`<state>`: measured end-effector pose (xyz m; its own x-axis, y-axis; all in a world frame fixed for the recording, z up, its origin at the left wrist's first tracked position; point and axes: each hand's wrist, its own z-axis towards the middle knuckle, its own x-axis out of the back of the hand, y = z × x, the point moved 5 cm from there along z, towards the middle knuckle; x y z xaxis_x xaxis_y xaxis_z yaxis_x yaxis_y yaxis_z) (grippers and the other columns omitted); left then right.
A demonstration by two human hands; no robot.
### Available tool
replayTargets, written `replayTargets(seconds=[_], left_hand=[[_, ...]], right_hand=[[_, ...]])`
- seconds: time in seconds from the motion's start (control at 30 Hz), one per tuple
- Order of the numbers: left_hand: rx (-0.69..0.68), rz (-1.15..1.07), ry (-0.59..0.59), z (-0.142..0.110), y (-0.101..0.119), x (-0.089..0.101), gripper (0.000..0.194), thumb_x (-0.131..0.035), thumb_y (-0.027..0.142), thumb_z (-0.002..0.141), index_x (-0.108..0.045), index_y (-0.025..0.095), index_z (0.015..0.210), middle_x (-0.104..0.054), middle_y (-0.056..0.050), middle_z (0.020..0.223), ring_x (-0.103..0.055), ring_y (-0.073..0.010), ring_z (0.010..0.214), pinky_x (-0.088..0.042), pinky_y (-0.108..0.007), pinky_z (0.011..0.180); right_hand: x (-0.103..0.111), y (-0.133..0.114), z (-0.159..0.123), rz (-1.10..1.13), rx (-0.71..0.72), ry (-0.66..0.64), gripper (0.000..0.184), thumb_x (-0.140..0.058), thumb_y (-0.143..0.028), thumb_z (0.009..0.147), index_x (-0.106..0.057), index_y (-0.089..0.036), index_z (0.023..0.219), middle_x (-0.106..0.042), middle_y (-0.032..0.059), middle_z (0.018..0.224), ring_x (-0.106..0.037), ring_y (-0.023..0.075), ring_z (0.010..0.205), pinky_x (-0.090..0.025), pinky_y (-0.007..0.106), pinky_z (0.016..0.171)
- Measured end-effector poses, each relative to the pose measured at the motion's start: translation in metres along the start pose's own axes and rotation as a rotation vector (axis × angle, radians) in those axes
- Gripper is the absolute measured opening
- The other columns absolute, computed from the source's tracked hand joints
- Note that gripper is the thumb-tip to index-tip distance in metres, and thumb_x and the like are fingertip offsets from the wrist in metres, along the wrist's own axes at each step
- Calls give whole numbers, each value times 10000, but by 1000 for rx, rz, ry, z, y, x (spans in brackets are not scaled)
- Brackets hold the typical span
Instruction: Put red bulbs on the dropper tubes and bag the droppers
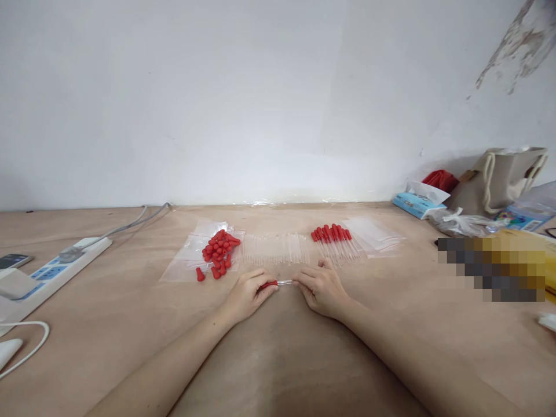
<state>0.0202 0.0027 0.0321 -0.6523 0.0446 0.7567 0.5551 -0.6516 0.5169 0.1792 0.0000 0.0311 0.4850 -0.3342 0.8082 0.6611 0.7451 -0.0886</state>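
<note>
My left hand (251, 294) pinches a red rubber bulb (270, 284) at the front middle of the table. From the bulb's open end a clear glass dropper tube (284, 282) runs right into the fingers of my right hand (320, 289), which are closed on it. Whether the tube sits inside the bulb is hard to make out. Beyond my left hand lies a pile of loose red bulbs (220, 248) on clear plastic bags (185, 258). A row of bare glass tubes (273, 249) lies behind both hands. Several droppers with red bulbs (332, 234) lie beyond my right hand.
More clear bags (376, 234) lie right of the droppers. A white power strip (56, 278) with cables and a phone (15, 261) are at the left. A blue tissue pack (417, 204), a beige bag (504, 176) and yellow packaging (521, 246) crowd the right side.
</note>
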Motion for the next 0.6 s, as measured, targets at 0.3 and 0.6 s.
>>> replayTargets(seconds=[0.3,0.6], left_hand=[[-96,56,-29,-2,3,-3,205,-418,275,866,-602,192,905,-585,-51,834,-539,-150,750,-427,-260,679],[-122,54,-47,-4,1,-4,214,-402,270,874,-590,192,940,-581,-60,861,-540,-153,772,-435,-264,691]], right_hand=[[-7,-2,1,75,-37,-45,226,-371,-201,845,-577,-183,755,-604,-1,612,-479,104,559,-190,278,657],[-9,-8,3,61,-45,-89,259,-360,-207,858,-541,-168,676,-596,4,602,-468,105,572,-200,281,673]])
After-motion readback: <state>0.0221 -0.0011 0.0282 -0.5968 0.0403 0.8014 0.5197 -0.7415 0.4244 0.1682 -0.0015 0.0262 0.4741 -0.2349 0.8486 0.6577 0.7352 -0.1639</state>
